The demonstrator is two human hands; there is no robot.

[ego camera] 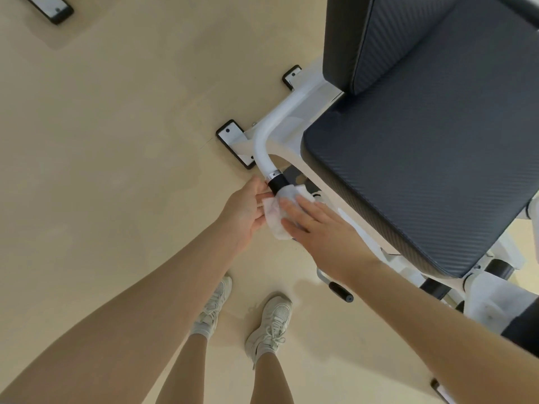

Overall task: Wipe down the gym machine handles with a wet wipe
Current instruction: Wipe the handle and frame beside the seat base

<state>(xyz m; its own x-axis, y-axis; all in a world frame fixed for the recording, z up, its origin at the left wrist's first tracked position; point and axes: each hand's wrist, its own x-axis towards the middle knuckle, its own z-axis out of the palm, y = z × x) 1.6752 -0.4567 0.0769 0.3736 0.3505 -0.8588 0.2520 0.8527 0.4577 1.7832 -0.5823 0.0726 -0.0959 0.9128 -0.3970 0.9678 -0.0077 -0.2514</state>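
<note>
A white curved tube of the gym machine ends in a black handle grip (277, 181) just left of the seat. A white wet wipe (275, 214) is draped over the lower end of that grip. My left hand (246, 212) holds the wipe's left edge between thumb and fingers. My right hand (318, 225) lies on the wipe from the right, fingers stretched over it and pressing it against the handle. The grip's lower end is hidden under the wipe.
The dark padded seat (423, 170) and backrest (388, 39) fill the right side. White frame feet with black pads (233, 141) rest on the beige floor. A small black lever knob (341, 292) sticks out below the seat. My white sneakers (271, 322) stand underneath.
</note>
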